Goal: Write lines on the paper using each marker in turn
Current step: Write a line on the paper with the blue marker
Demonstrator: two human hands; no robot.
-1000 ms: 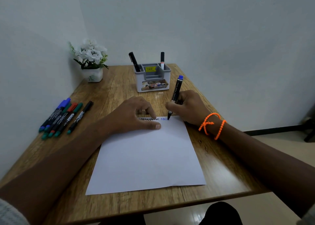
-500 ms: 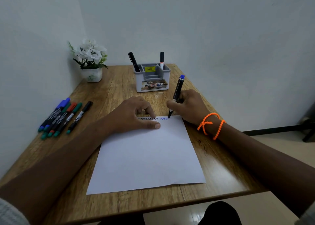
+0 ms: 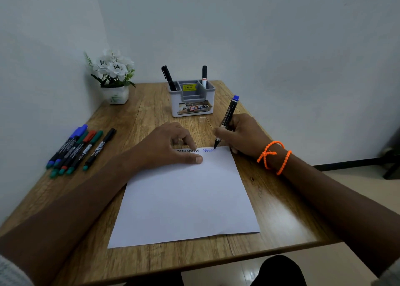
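Blue-capped marker (image 3: 226,121) gripped in right hand (image 3: 242,134), tip touching paper (image 3: 186,199).

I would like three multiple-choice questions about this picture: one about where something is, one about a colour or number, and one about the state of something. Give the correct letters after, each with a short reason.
1. Where does the flower pot stand?
A. far left corner of the table
B. on the paper
C. inside the organizer

2. What colour is the zigzag at the tip of the held marker?
A. red
B. blue
C. green

3. What is the left hand doing?
A. holding a marker
B. hanging off the table
C. resting on the paper

Answers:
1 A: the pot sits by the wall corner, left of the organizer.
2 B: a blue zigzag lies right of the black zigzag, and the marker's end is blue.
3 C: its thumb and fingers lie on the sheet's top edge, while the right hand grips the marker.
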